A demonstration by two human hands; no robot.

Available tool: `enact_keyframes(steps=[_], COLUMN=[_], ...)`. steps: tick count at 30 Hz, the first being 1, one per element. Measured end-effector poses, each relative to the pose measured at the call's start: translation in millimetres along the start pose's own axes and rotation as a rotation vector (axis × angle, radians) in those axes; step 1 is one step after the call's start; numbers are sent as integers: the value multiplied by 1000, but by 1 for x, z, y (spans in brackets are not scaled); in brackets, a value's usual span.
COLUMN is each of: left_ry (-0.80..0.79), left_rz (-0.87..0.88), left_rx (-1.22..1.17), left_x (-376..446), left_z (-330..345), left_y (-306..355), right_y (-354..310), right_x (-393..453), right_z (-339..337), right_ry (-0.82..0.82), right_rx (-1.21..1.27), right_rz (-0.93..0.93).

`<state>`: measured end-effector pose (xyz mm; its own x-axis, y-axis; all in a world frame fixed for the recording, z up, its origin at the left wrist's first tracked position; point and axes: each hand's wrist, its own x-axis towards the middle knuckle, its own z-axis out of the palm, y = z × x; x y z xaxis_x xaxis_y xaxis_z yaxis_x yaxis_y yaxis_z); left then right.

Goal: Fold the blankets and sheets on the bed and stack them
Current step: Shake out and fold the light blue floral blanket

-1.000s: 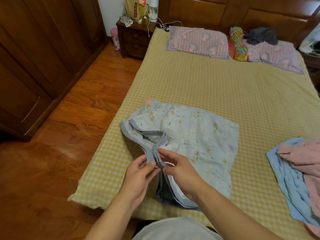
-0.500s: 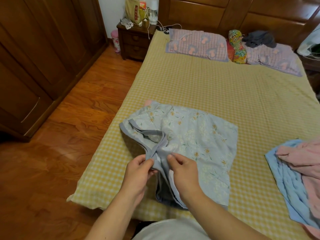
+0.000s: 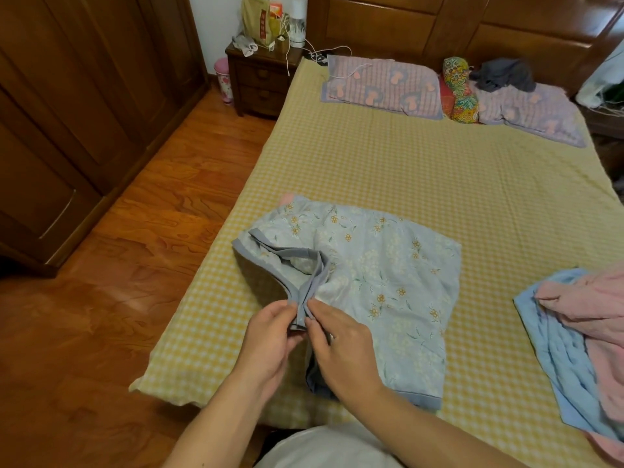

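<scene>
Both my hands are pinching the grey trim of the floral blanket point(image 3: 378, 285) near the bed's near-left corner. L hand point(image 3: 270, 336) has thumb and fingers curled on the bunched edge; R hand point(image 3: 341, 346) pinches the same strip just beside it, fingertips nearly touching the L ones. Vs a sec ago the R hand has slid in closer along the trim and both hands sit a bit lower, so the loose edges are now gathered into one bundle. I read that as lining up the corners before the next fold; blanket's only partly folded, not yet stacked.

Outward: blanket lies on the yellow checked bed sheet point(image 3: 405, 170), a pink scrap poking out at its far-left corner. Well apart to the R, a blue sheet point(image 3: 553, 352) with a pink blanket point(image 3: 594, 319) lying on it, both unfolded-looking and cut off by the frame edge. Pillows point(image 3: 381, 86) at the headboard.

Hidden: how many layers I'm actually gripping, since my R hand covers the blanket's lower-left part.
</scene>
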<state>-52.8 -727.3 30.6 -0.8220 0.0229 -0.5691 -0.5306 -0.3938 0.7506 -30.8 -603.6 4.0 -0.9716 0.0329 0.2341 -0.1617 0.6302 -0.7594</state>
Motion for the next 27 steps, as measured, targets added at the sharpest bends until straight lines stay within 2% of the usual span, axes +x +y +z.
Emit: enact_keyframes(steps=[4, 9, 15, 17, 20, 22, 24, 25, 27], left_ry=[20, -2, -4, -2, 35, 74, 110, 116, 89], left_rz=[24, -7, -19, -24, -25, -22, -53, -76, -110], left_rx=[80, 58, 66, 113, 184, 186, 157, 139, 118], left_x=[0, -1, 3, 2, 3, 4, 5, 3, -2], left_z=[5, 6, 1, 1, -3, -8, -13, -14, -11], left_y=[-1, -4, -3, -1, -3, -5, -7, -7, -5], right_y=[-3, -5, -1, -3, -6, 1, 15, 18, 16], right_x=[-1, 0, 0, 2, 12, 25, 42, 49, 53], right_z=[2, 3, -1, -3, -8, -15, -27, -34, -45], right_ry=[92, 94, -94, -104, -160, -89, 140, 257, 378], right_rx=[44, 45, 3, 57, 355, 395, 378, 359, 266], right_rz=[31, 32, 99, 192, 488, 668, 785, 777, 584])
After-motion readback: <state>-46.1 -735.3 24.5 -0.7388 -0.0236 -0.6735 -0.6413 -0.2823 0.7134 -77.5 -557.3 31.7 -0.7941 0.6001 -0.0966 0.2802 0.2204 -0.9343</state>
